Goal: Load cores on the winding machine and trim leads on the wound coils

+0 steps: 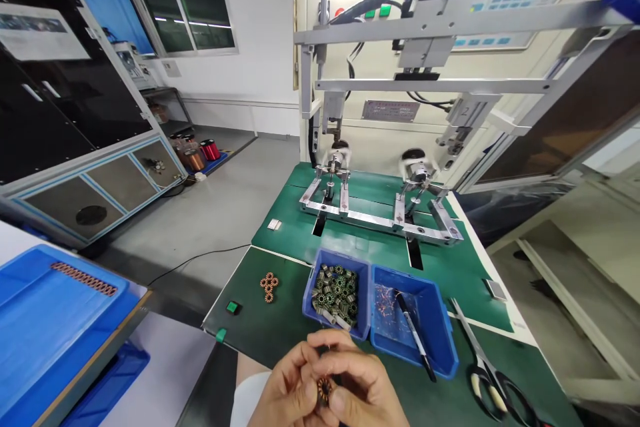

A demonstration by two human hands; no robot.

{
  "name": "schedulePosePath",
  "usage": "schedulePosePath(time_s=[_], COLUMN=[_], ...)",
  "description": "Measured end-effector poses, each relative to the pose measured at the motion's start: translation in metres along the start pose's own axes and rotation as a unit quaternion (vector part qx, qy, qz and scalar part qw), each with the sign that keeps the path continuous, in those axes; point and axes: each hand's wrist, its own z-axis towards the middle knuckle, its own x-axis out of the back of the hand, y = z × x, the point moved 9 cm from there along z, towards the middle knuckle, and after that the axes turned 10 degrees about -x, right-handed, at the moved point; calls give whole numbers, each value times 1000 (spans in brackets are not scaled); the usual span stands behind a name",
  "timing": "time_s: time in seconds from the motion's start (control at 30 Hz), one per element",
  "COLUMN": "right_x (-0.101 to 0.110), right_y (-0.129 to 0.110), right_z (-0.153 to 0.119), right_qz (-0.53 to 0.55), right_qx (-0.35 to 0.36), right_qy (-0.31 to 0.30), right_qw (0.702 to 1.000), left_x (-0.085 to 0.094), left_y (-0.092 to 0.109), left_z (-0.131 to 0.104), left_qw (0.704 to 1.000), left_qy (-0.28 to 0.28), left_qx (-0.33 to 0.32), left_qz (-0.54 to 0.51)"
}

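At the bottom centre, my left hand (pixel 294 387) and my right hand (pixel 363 383) meet around a small copper-wound stator (pixel 325 388). Thumbs and fingers of both hands are closed on it, and its ring of windings faces me. Just beyond my fingers, a blue bin (pixel 307 303) holds many green-and-grey unwound stator cores (pixel 337 290). A second blue bin (pixel 445 327) beside it contains copper wire scraps (pixel 385 300) and a pen (pixel 414 332) leaning over its near rim. Several wound stators (pixel 269 285) lie touching one another on the green mat to the left.
Scissors (pixel 480 360) lie at the right. A winding machine (pixel 380 219) with two heads stands behind the bins, its frame overhanging. A green button box (pixel 233 307) is near the left table edge. A blue tray (pixel 55 327) with rows of wound stators sits farther left.
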Motion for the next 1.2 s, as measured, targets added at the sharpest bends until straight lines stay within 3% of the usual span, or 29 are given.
schedulePosePath(time_s=[0.3,0.53,0.7,0.87,1.07,1.2], right_x=[9,15,23,27,39,63], right_y=[-10,-19,-26,-27,-33,-43], right_z=[1,0,-2,-8,-15,-27], right_qz=[-45,-103,-124,-128,-151,-165], right_qx=[15,-11,-40,-43,-23,16], right_qy=[26,36,50,63,106,162], right_qw=[999,994,990,989,983,973], left_x=[-14,-18,-20,-25,-35,-46], left_y=[-5,2,-4,-13,-6,-1], left_z=[1,4,7,11,10,14], left_qw=[999,990,983,986,985,983], left_qy=[-35,4,-15,-69,17,26], left_qx=[23,54,65,45,30,22], left_qz=[-16,133,170,146,170,183])
